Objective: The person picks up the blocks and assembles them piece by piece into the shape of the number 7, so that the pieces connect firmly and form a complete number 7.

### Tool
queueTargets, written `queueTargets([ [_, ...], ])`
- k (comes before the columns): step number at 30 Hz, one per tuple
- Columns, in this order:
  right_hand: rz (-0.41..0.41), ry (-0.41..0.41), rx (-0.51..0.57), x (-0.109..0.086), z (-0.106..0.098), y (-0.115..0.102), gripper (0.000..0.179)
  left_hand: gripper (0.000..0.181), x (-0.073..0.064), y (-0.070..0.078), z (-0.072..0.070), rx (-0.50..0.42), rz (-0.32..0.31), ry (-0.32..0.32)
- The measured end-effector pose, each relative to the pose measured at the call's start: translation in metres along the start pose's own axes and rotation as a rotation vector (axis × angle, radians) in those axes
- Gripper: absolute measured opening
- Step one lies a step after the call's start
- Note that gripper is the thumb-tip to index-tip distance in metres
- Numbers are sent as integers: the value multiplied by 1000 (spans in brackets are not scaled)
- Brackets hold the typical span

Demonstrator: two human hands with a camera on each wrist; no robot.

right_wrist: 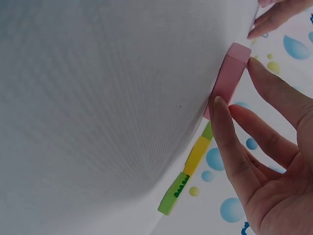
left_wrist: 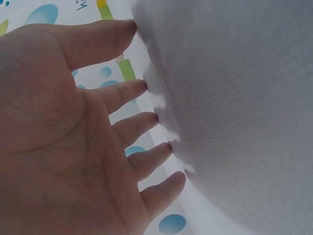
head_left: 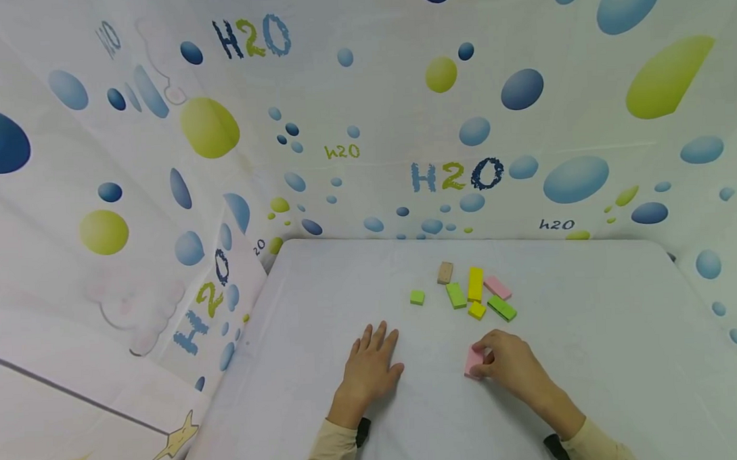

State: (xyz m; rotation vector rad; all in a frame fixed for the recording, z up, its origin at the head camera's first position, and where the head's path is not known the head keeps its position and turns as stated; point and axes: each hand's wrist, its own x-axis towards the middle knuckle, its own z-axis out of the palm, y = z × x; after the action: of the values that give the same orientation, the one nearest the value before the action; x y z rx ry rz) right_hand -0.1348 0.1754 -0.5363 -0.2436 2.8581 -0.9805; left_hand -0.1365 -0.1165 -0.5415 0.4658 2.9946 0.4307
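Observation:
A pink rectangular block (head_left: 472,363) lies on the white tabletop, and my right hand (head_left: 515,367) pinches it between thumb and fingers. In the right wrist view the thumb is at one end of the pink block (right_wrist: 230,78), with the fingertips near the other end. My left hand (head_left: 370,369) rests palm down to the left of it, its fingers spread and nothing held. The left wrist view shows that hand's fingertips (left_wrist: 152,117) at the white cloth.
Beyond the hands lie a small green cube (head_left: 417,297), a green block (head_left: 456,295), a brown wooden block (head_left: 445,273), a long yellow block (head_left: 475,284), a small yellow block (head_left: 477,310), another pink block (head_left: 498,287) and another green block (head_left: 502,308). A patterned curtain (head_left: 389,121) hangs behind the table.

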Motion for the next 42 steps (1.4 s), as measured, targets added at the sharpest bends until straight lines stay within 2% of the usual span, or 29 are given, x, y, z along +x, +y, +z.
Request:
queueTargets([
  [16,-2,22,-12,-5,11,-4,37,63,-1,1,1,0,-4,-2],
  [26,-60,43,-56,-7,6,-5,39,64,-1,3,2,-23,-2,6],
  [32,-161,128,-73,-5,0,0,41,64,1,8,5,-39,2,12],
  [42,-157,270,-105,5,-18,14,30,63,1,20,4,-4,23,41],
])
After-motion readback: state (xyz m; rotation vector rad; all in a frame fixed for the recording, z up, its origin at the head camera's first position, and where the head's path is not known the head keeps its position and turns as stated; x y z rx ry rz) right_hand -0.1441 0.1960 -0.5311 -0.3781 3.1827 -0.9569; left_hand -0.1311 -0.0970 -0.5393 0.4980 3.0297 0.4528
